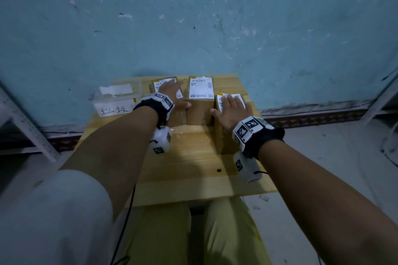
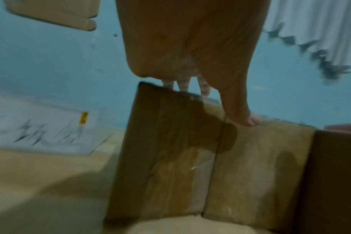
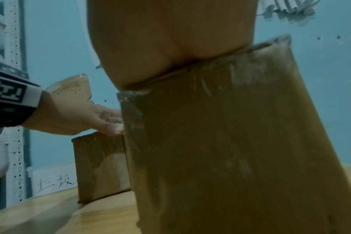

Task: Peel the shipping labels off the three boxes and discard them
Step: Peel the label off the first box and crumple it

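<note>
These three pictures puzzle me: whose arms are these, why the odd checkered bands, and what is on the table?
No machine here: a person wears a camera on the head and one on each wrist, on the checkered bands. The wide picture is from the head; the other two look along each hand. On the wooden table stand three cardboard boxes with white shipping labels, beside a clear bin. The left hand lies flat on the left box, the right hand flat on the right box; the middle box is untouched. Neither has a grip on anything.
</note>
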